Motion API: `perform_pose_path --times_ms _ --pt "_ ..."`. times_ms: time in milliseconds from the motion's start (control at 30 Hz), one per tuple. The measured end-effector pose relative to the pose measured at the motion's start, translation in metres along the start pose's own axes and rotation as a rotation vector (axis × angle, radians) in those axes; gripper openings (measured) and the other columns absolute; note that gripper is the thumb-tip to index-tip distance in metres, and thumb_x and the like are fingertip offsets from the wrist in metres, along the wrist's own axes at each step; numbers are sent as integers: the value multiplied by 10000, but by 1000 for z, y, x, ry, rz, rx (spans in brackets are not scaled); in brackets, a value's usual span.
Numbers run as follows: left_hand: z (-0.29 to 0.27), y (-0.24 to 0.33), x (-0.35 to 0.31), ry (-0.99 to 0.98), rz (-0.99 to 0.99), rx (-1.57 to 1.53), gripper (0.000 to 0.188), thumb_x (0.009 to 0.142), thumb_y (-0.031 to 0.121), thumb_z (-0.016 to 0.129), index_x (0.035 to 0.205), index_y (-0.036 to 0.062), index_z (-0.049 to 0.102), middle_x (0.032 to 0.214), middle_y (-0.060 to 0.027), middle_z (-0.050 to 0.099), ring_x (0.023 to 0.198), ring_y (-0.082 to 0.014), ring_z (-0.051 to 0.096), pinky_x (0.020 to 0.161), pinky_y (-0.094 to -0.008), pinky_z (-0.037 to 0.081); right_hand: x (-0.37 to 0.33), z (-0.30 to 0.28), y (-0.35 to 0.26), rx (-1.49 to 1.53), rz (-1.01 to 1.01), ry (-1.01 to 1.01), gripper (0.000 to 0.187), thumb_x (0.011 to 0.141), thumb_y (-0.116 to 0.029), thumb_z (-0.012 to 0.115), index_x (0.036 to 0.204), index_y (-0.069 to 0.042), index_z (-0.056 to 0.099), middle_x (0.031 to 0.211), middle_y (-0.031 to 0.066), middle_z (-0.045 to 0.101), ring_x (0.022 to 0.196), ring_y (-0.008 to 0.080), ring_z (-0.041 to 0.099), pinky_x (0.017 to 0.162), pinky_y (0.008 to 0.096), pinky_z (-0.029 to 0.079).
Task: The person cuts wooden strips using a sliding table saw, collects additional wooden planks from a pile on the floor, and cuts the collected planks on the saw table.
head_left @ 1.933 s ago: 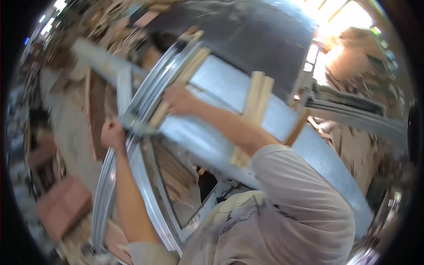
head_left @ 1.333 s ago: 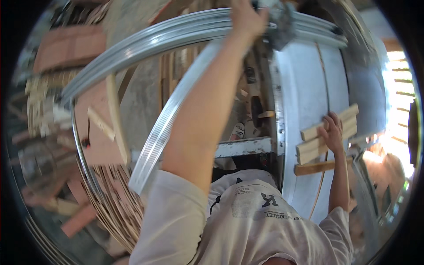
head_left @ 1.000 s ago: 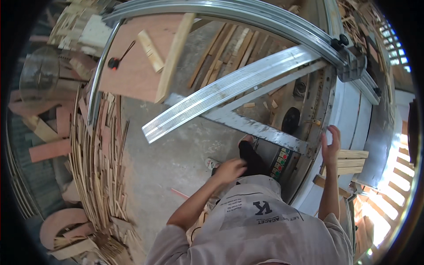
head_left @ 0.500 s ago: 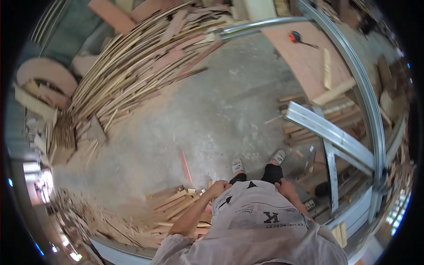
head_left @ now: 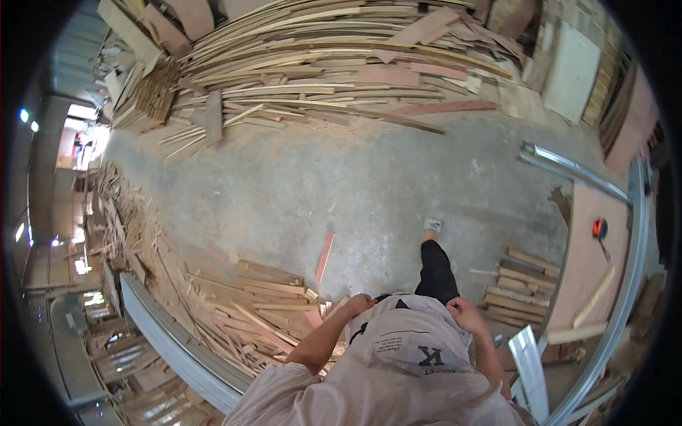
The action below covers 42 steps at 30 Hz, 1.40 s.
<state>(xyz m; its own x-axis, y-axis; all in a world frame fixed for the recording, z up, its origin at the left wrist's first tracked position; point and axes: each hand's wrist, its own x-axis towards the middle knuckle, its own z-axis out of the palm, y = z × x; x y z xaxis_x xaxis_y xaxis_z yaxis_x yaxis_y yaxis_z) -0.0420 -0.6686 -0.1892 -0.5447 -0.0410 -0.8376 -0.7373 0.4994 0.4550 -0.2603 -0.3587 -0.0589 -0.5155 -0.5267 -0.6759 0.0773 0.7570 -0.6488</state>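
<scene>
My left hand (head_left: pixel 361 304) is closed at the left side of the hem of my light grey shirt (head_left: pixel 405 341), fingers pinched on the cloth. On the other side my right hand (head_left: pixel 462 313) is curled against the right edge of the hem, also gripping the fabric. The fingertips of both hands are partly hidden. Below the hem one leg in black trousers (head_left: pixel 437 273) reaches forward, with a light slide sandal (head_left: pixel 432 224) on its foot. My other foot is out of sight.
Long wood strips (head_left: pixel 305 85) are heaped along the far side. Short timber offcuts (head_left: pixel 270 291) lie at near left beside a metal rail (head_left: pixel 170 337). At right, a metal frame (head_left: pixel 632 248) borders a plywood panel (head_left: pixel 586 248) bearing an orange-black tape measure (head_left: pixel 600 228). A red strip (head_left: pixel 325 255) lies on the concrete floor.
My view has turned left, so the metal frame and panel sit farther right and the wood heap spreads across the top. One foot has stepped forward; both hands stay at the shirt hem.
</scene>
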Motion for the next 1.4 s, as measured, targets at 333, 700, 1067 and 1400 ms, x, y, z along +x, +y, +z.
perform_pose_path --times_ms 333,700,1067,1400 --pt "-178 80 -30 508 -188 -347 478 888 468 558 752 17 639 728 -203 641 722 -367 633 654 -451 489 194 -91 -132 -227 -72 -317 287 857 -305 654 958 -37 670 875 172 686 806 312 662 722 379 518" --pt "-400 13 71 404 30 -698 354 908 312 625 693 40 554 594 9 489 588 -85 412 523 -302 376 386 -73 -331 -515 -28 -349 357 870 -377 605 977 -42 671 954 183 677 913 341 639 816 410 500" --pt "-589 -18 138 269 51 -571 223 768 234 681 777 25 604 695 -96 624 654 -143 544 604 -327 448 498 -100 -541 -377 104 -375 306 874 -288 641 1020 -19 657 937 154 685 866 245 660 771 346 508" --pt "-809 -4 227 -11 -301 -939 326 946 340 593 801 49 568 604 -22 531 513 -96 512 453 -251 408 802 -35 -566 -287 -26 -752 239 898 -280 618 926 -44 646 698 69 642 560 153 594 517 333 485"
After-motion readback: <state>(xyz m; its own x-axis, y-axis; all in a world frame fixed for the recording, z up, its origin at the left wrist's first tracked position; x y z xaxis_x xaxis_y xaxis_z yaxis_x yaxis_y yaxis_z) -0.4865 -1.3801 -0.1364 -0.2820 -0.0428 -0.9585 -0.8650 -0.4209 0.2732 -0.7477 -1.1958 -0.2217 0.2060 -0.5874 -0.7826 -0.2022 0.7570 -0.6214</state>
